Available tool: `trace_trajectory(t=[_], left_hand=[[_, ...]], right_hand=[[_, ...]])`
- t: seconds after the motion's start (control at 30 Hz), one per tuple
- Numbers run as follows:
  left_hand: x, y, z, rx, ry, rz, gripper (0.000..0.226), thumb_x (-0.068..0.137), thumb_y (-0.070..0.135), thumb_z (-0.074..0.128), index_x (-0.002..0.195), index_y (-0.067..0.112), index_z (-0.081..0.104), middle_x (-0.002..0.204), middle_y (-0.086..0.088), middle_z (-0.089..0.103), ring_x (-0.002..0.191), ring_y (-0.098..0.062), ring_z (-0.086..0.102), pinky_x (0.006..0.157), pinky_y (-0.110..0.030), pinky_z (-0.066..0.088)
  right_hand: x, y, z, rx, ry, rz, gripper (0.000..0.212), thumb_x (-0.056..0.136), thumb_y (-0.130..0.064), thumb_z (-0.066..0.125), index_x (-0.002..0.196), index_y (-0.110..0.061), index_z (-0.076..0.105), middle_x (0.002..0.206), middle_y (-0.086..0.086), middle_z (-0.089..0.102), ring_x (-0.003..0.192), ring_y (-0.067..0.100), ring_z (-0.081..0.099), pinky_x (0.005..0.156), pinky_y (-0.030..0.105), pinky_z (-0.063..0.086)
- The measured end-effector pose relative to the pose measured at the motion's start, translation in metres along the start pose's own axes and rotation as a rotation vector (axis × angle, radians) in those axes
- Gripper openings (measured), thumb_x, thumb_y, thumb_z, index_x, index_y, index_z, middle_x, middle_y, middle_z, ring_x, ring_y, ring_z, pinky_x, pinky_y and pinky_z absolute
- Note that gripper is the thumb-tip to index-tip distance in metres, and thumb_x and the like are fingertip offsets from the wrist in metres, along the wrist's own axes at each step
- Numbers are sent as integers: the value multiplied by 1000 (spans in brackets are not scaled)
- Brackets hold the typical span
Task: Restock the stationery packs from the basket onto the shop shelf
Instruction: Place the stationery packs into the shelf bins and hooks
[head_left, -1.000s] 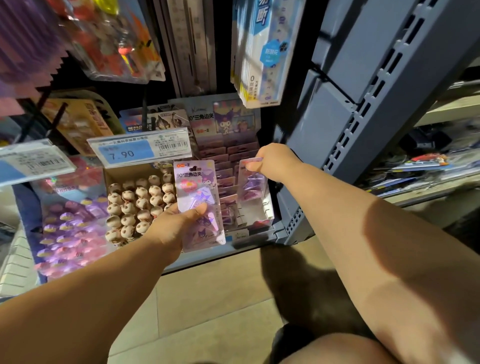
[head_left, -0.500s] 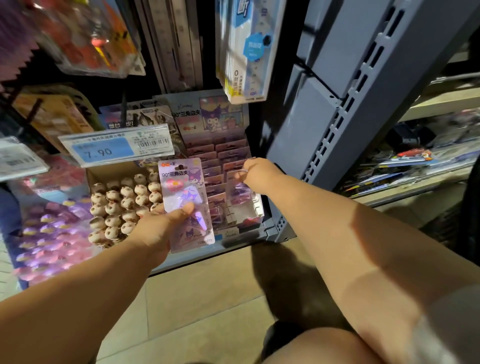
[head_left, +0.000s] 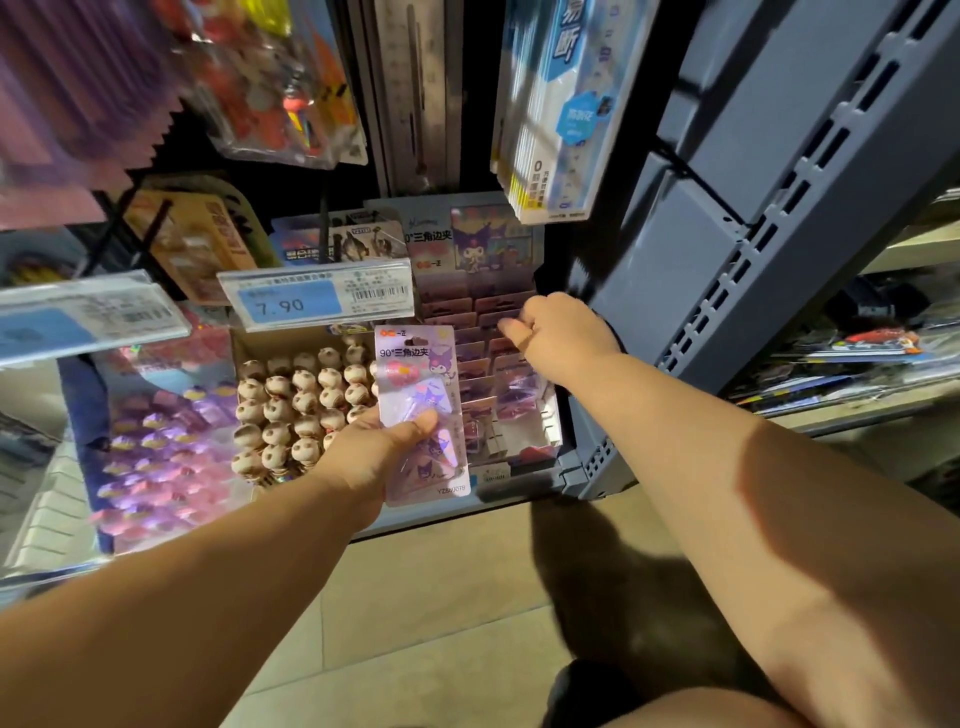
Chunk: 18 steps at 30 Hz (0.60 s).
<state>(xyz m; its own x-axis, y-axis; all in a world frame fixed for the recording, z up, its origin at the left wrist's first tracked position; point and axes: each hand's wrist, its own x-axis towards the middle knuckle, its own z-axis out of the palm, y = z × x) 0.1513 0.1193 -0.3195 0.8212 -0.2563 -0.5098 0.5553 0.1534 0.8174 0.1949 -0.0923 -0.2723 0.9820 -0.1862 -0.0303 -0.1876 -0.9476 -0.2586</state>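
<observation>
My left hand (head_left: 371, 454) grips a purple stationery pack (head_left: 418, 395) by its lower half, thumb across the front, and holds it upright before the low shelf. My right hand (head_left: 563, 332) hovers over the cardboard display box (head_left: 524, 457) at the shelf's right end, thumb pointing left, with nothing visible in it. Just below that hand another pack (head_left: 519, 392) stands in the box's front row among several like packs. The box's header card (head_left: 470, 249) shows the same purple character. No basket is in view.
A 7.90 price tag (head_left: 311, 301) juts out over a box of round brown-headed items (head_left: 301, 405). Purple and pink goods (head_left: 156, 457) lie to the left. Blue-white packs (head_left: 563, 104) hang overhead. A grey-blue shelf upright (head_left: 727, 270) flanks the right; tiled floor (head_left: 415, 597) lies below.
My right hand lowered its pack into the display box, let go and lifted slightly. My left hand kept hold of its pack and barely shifted.
</observation>
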Motion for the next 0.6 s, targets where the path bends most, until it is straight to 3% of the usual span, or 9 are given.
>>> trace_trajectory(t=[0.1,0.17,0.23,0.3,0.4,0.43,0.53,0.6], left_hand=[[-5,3,4,-7,-12,12,18,89,3,61,106,5,66,76,-6,73,69,-23,66,64,-31,55],[-11,7,9,5,-53,3,20,89,2,60,109,5,65,74,-3,73,60,-16,67,54,-26,55],[-13,10,14,23,-70,-7,26,89,3,61,115,1,62,84,-8,72,69,-20,67,66,-34,57],[-14,12,15,18,-81,-20,36,88,2,61,123,-4,58,99,-16,68,84,-30,63,82,-47,52],[-16,15,18,43,-159,-16,50,77,12,67,123,-3,57,99,-14,69,75,-25,69,62,-37,57],[-17,16,19,64,-176,-11,56,72,15,69,124,-3,57,99,-13,70,75,-24,70,63,-37,57],[-18,15,26,79,-189,-11,59,70,16,69,125,-2,57,101,-14,71,80,-27,67,81,-45,52],[-17,14,30,122,-174,-2,41,79,11,70,119,2,61,106,-20,70,85,-29,65,86,-50,52]], right_hand=[[-5,-15,-17,224,33,-48,37,94,-54,44,98,-21,61,88,-2,57,86,21,54,71,31,44],[-9,-25,-25,534,-130,-46,33,91,-55,50,101,-25,57,88,-11,56,88,13,54,72,27,43],[-12,-32,-27,708,-274,-59,33,87,-53,58,108,-27,56,100,-10,62,97,10,59,78,24,45],[-11,-34,-22,664,-269,-86,37,84,-50,64,111,-28,54,108,-7,61,101,12,59,79,24,46],[-10,-34,-20,374,-61,-79,40,81,-50,68,109,-26,52,105,-4,47,99,16,51,83,31,46],[-11,-32,-22,316,-37,-98,40,80,-49,69,108,-26,53,103,-3,47,97,17,50,82,31,45],[-15,-28,-32,427,-190,-172,29,82,-34,74,104,-22,61,95,-4,56,85,14,53,64,20,42],[-18,-24,-40,486,-258,-175,19,84,-26,72,99,-22,62,88,-5,56,77,12,52,59,19,40]])
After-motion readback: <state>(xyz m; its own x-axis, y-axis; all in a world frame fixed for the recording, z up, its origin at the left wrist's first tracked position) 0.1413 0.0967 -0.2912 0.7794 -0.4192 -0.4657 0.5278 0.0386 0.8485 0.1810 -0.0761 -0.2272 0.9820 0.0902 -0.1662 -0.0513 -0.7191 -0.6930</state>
